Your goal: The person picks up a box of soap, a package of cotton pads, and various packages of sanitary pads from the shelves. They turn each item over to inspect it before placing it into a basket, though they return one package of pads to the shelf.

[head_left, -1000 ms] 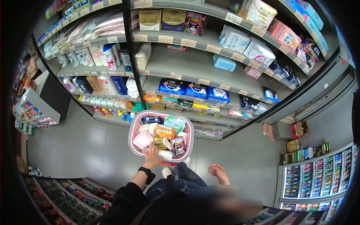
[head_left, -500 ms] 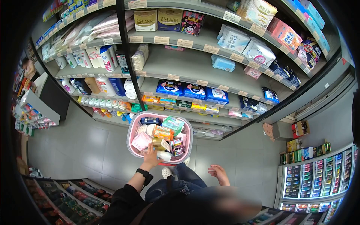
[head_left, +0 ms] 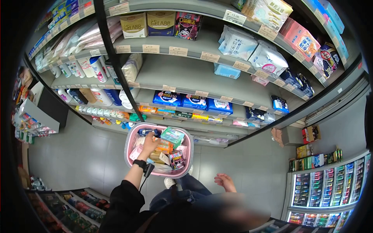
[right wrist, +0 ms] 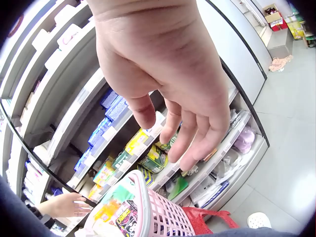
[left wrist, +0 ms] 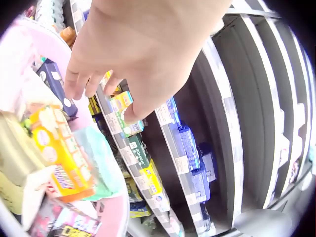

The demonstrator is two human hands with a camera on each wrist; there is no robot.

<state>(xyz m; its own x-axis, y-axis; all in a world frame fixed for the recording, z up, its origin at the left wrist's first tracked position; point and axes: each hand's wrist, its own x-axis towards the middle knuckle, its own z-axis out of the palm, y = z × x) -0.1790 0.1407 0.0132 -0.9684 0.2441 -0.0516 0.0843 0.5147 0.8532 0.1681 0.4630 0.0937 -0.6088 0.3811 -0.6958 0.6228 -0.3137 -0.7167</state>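
Note:
A pink basket (right wrist: 170, 217) full of packs and boxes stands in front of the shelves. My left hand (head_left: 150, 144) reaches over it, fingertips right at a dark blue pack (left wrist: 55, 81) along the far side. In the left wrist view its thumb is held apart from the pack. Near the hand lie an orange pack (left wrist: 55, 148), a mint-green pack (head_left: 173, 135), a gold box (head_left: 159, 157) and a black-and-pink box (head_left: 177, 160). My right hand (right wrist: 173, 94) hangs loosely with nothing in it, to the right of the basket.
Store shelves (head_left: 167, 73) with packs and bottles rise behind the basket. Something red and plastic (right wrist: 210, 217) shows under it. A lit drinks cooler (head_left: 322, 186) stands at the right, a counter (head_left: 46, 105) at the far left. Another person (head_left: 25, 79) is beyond it.
My left hand has moved from the near side of the basket, by the pink pack, to the dark blue pack at the far side. The head view has shifted slightly. The right hand stays hanging.

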